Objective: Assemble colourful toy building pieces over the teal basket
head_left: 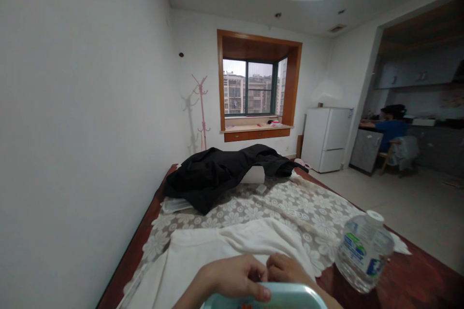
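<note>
The left hand (232, 277) and the right hand (288, 270) meet at the bottom edge of the view, over a white cloth (217, 251) and just behind the rim of a pale teal bowl (290, 294). The left fingers (253, 273) are curled in, with the thumb lying along the bowl's rim and touching it; whether they pinch anything between them I cannot tell. The right fingers (275, 263) are bent too, their tips close to the left ones, and what they grip, if anything, is hidden. Something orange shows inside the bowl just below the left thumb, too small to name. The cloth spreads out under and beyond the fingertips, lying on a lace cover (308, 207) with a flower pattern, which in turn lies on a dark red table (416, 280). To the right of the right fingers, near but apart, a clear water bottle (364, 251) with a white cap and a blue-green label stands tilted at the cover's edge. Well beyond the fingertips a black garment (217, 174) is heaped at the far end of the table. Further off are a pink coat stand (201, 106) by the wall, a window (253, 87) in a wooden frame and a white fridge (326, 137). Far right, another person (391, 128) in blue sits at a counter.
</note>
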### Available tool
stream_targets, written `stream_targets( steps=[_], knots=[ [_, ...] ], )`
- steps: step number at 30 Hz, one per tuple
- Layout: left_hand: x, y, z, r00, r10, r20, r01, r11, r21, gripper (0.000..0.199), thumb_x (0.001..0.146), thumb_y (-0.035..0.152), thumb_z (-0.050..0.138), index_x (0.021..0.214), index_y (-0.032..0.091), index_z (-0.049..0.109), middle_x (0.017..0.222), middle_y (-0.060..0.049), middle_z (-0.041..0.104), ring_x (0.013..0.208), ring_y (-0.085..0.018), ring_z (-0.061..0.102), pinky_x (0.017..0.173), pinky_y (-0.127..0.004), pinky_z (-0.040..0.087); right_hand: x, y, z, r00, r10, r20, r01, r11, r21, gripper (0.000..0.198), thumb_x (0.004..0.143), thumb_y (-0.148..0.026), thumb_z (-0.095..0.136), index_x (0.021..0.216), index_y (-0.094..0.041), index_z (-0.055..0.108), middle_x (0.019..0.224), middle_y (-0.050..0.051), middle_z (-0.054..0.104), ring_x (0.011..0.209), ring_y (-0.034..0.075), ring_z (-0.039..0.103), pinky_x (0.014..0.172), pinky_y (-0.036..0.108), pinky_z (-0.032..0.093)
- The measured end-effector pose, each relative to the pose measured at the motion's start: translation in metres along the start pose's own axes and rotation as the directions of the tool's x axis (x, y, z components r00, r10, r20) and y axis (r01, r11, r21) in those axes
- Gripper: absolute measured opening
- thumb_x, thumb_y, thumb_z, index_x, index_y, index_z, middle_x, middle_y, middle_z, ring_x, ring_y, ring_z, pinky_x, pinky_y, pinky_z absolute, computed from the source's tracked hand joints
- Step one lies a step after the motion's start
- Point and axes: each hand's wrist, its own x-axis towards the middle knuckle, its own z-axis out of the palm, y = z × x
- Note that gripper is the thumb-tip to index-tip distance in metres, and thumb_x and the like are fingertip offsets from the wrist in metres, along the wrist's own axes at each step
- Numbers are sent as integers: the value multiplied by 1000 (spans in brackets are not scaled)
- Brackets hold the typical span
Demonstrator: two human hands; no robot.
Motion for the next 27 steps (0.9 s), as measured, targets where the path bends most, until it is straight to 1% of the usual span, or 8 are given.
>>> stream_targets(
  steps=[2,5,10,12,16,19,23,27],
  knots=[
    [0,0,0,1000,16,8,-16,1000,-3,64,65,77,84,78,21,58,69,7,51,65,-12,42,59,-27,29,-1,-1,-4,999,-4,-50,1,998,-58,7,90,-32,67,88,-26,62,91,2,71,76,23,64,67,32,44],
    [1,0,-1,999,32,26,-32,999,-7,63,65,75,86,79,20,58,70,7,53,66,-11,42,61,-27,30,-3,-3,-11,994,78,-75,-85,992,-96,9,89,-28,63,97,-27,60,89,4,70,75,25,67,67,34,48],
    [2,-1,-1,999,30,24,-30,1000,-6,64,64,76,86,81,20,60,70,6,52,65,-11,43,61,-27,30,-3,-4,-15,991,132,33,-126,981,-146,25,77,-14,61,98,-27,59,85,2,73,71,26,70,62,32,45],
    [2,-2,-1,1000,22,17,-22,1000,6,64,65,78,84,82,20,59,70,6,52,65,-11,43,60,-27,30,-3,-4,-15,991,133,19,-129,979,-158,25,81,-15,61,103,-27,63,95,3,74,74,24,72,60,29,45],
    [1,-3,-1,1000,10,-15,-9,999,51,66,66,81,81,79,20,58,68,7,50,63,-11,41,58,-28,29,-6,-3,-20,994,105,-6,-104,975,-197,23,87,-31,74,108,-24,69,119,9,72,73,20,71,58,26,44],
    [2,-3,-1,1000,22,-11,-22,998,50,66,66,81,81,78,21,57,67,7,49,63,-11,40,58,-28,30,-5,-3,-20,997,83,-9,-83,974,-213,18,88,-26,75,105,-24,71,110,7,72,80,20,71,66,26,50],
    [2,-2,0,1000,28,-1,-27,999,38,68,62,82,82,78,21,58,67,6,50,64,-12,42,58,-27,30,-1,1,-10,998,-66,19,68,945,-321,15,92,-16,69,104,-25,70,101,5,72,87,22,67,73,29,52],
    [2,-2,1,1000,30,-6,-30,999,22,68,63,82,82,78,20,58,67,7,49,63,-11,40,57,-28,29,-4,9,-1,999,-16,-45,-2,925,-379,11,90,-12,64,90,-23,62,92,4,69,82,22,61,72,31,49]
  ],
)
